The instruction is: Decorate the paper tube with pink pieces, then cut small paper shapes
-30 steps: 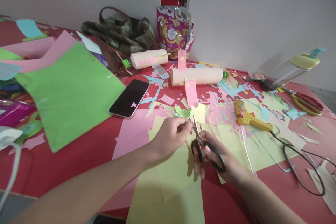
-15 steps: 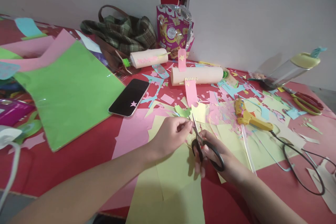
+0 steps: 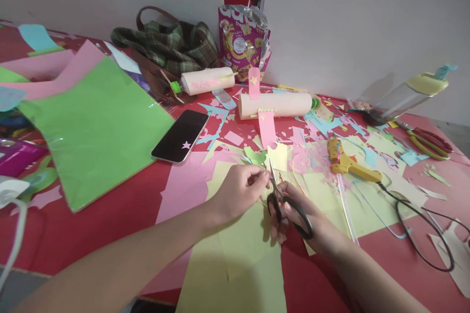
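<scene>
Over the yellow paper sheet (image 3: pixel 242 259), my left hand (image 3: pixel 240 190) is closed in a pinch beside the scissor blades. Whatever sits between its fingertips is too small and hidden to make out. My right hand (image 3: pixel 304 210) grips black-handled scissors (image 3: pixel 301 222), fingers through the loops, blades pointing away from me against the left fingertips. Just beyond the blades lie a green paper scrap (image 3: pixel 256 156) and a pale yellow scrap (image 3: pixel 278 157). A paper-wrapped bottle (image 3: pixel 279 105) with pink strips and small stars lies farther back.
To the left are a phone (image 3: pixel 179 137) with a pink star on it and a green paper pack (image 3: pixel 103 122). A yellow glue gun (image 3: pixel 350 164) with its black cord (image 3: pixel 400 225) lies right. Behind stand a snack bag (image 3: pixel 240 44), another wrapped bottle (image 3: pixel 207 81) and pliers (image 3: pixel 429 144).
Both hands stay nearly in place at the scissors. The scissor loops and right fingers have shifted very slightly left, and the blade tips look closer together.
</scene>
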`<state>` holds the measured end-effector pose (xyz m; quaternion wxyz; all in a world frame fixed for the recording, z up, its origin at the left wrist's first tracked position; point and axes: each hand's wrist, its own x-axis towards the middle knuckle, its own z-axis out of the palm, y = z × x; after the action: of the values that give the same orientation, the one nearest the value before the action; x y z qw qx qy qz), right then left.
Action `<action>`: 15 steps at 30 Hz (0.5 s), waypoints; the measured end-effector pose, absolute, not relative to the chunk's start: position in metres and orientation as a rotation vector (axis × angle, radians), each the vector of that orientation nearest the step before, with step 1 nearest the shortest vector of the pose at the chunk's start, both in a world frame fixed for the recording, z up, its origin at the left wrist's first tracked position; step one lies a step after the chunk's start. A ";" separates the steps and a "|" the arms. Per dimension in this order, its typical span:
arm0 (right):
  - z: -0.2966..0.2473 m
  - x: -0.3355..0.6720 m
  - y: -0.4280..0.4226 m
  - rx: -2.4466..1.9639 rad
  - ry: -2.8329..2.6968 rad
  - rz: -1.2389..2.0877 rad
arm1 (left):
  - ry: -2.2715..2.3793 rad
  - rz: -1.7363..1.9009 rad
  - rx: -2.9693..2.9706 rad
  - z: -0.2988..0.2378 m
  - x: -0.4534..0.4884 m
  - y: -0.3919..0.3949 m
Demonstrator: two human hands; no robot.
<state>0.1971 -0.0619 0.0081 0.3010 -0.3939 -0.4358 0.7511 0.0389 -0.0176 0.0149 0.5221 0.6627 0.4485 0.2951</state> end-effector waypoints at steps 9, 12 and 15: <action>0.009 0.194 -0.062 -1.016 -1.092 2.009 | 1.070 0.760 1.496 0.016 0.040 -0.018; 0.009 0.194 -0.062 -0.981 -1.050 2.010 | 1.065 0.824 1.369 0.016 0.042 -0.020; 0.009 0.193 -0.062 -0.942 -1.013 2.004 | 1.064 0.863 1.287 0.016 0.043 -0.020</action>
<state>0.1932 -0.0623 0.0094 0.3458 -0.3630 -0.3904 0.7722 0.0427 -0.0199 0.0160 0.5899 0.5527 0.4572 0.3707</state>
